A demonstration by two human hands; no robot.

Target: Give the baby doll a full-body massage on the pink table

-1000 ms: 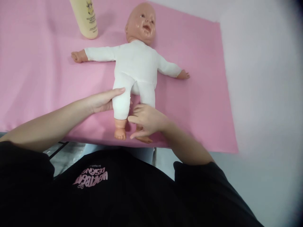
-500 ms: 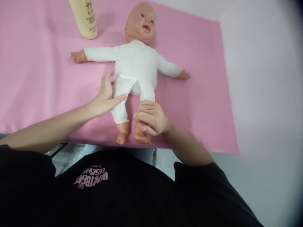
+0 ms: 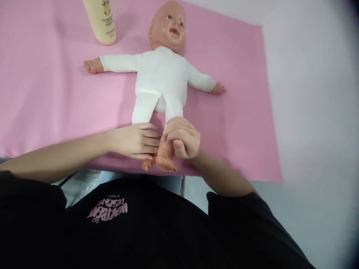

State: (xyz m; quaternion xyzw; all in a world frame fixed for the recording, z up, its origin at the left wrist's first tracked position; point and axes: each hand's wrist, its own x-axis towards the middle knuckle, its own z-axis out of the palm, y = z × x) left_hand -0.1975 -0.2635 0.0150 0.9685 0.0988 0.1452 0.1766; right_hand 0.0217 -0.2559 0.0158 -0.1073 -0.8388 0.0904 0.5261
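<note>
A baby doll (image 3: 162, 76) in a white suit lies on its back, arms spread and feet pointing toward me. My left hand (image 3: 134, 141) lies back-up across the lower part of its left-side leg, fingers curved over the shin and thumb hidden. Only the toes of that foot show below my fingers. My right hand (image 3: 183, 138) is closed around the other leg just above the ankle, its thumb beside the bare foot (image 3: 165, 158). The two hands are close together, with the doll's ankle between them.
Under the doll is a pink cloth (image 3: 238, 127) over a pale surface (image 3: 305, 112). A yellow bottle (image 3: 105, 28) with a printed label stands beyond the doll's outstretched arm, its top cut off by the frame. The cloth's front edge is close to my body.
My left hand has gone from the doll's hip and thigh down to its lower leg and turned back-up. My right hand stays on the other leg, which has shifted slightly inward.
</note>
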